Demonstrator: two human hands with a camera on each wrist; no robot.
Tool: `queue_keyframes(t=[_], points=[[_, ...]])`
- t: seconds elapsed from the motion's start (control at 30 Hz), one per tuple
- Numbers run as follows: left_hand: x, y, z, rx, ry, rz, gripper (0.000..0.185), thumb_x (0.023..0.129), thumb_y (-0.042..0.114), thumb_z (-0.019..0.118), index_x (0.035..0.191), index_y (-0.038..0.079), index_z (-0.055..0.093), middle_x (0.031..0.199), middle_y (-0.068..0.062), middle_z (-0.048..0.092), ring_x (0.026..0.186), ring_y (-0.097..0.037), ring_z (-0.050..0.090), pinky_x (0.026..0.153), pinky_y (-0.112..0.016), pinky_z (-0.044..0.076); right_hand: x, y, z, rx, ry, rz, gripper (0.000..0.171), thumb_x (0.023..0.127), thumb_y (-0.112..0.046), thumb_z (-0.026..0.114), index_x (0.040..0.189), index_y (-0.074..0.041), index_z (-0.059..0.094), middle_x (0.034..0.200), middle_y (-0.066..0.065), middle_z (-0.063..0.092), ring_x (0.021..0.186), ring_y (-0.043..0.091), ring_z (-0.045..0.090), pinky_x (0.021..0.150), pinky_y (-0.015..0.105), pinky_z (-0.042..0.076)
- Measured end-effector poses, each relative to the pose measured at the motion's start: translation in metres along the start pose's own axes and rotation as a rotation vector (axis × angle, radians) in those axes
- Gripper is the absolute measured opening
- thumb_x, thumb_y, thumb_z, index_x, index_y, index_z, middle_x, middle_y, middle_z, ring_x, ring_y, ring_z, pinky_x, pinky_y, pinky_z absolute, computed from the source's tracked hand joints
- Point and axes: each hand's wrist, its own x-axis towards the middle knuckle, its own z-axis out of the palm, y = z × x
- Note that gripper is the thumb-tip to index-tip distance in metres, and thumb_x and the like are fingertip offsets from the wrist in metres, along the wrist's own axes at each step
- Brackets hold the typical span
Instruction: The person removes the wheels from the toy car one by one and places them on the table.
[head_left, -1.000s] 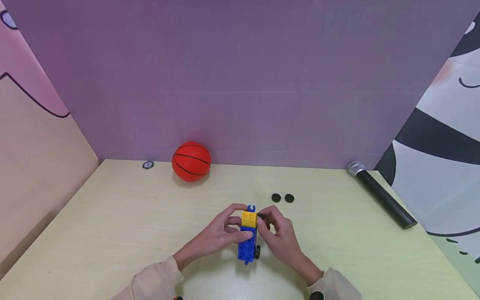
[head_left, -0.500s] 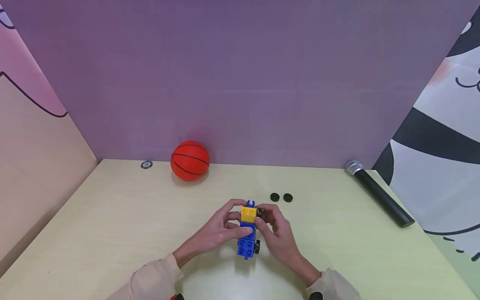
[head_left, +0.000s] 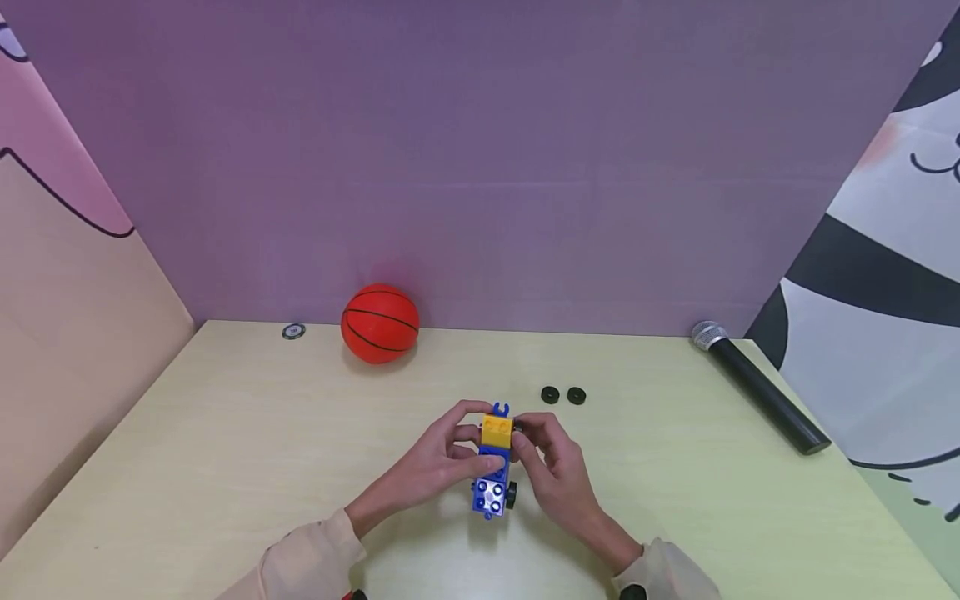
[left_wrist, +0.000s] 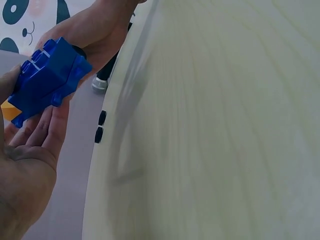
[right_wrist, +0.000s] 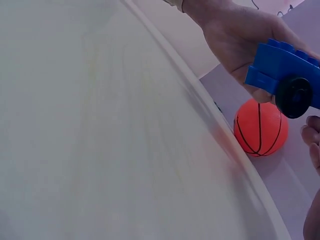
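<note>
A small toy car of blue bricks (head_left: 492, 487) with a yellow brick (head_left: 497, 432) on top is held above the pale table (head_left: 225, 433). My left hand (head_left: 442, 462) grips its left side, fingers curled round the blue body (left_wrist: 47, 77). My right hand (head_left: 551, 467) pinches the car at the yellow brick's right side, where a small black wheel shows at the fingertips. One black wheel (right_wrist: 294, 96) sits on the car's near right side (head_left: 511, 495).
Two loose black wheels (head_left: 562, 395) lie on the table beyond the hands. An orange toy basketball (head_left: 380, 323) and a small round token (head_left: 293, 332) sit by the purple back wall. A black microphone (head_left: 757, 387) lies at the right edge.
The hands have drawn the car slightly nearer and tilted it, so its blue front studs catch light. The right fingers stay at the yellow brick's side.
</note>
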Motion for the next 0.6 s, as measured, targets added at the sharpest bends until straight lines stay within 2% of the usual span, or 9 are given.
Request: queue_keyframes(t=[0.3,0.6], points=[[-0.0010,-0.0009,0.0021,0.011,0.010,-0.001,0.056,0.100,0.019,0.070,0.147,0.010,0.041,0.104,-0.009,0.068,0.095,-0.027,0.074,0.092,-0.038,0.058,0.0022,0.0028,-0.0034,-0.124,0.000,-0.083,0.021,0.098,0.010,0.056,0.117,0.000,0.055,0.091,0.002,0.066,0.073,0.013,0.060,0.064,0.027,0.053],[-0.0006,-0.0040,0.0055,-0.004,0.014,0.003,0.056,0.099,0.017,0.071,0.146,0.014,0.041,0.103,-0.010,0.068,0.089,-0.025,0.074,0.086,-0.036,0.058,0.0062,0.0045,-0.0059,-0.169,0.017,-0.120,0.025,0.091,0.011,0.059,0.111,-0.004,0.058,0.087,0.000,0.065,0.074,0.012,0.057,0.059,0.026,0.048]])
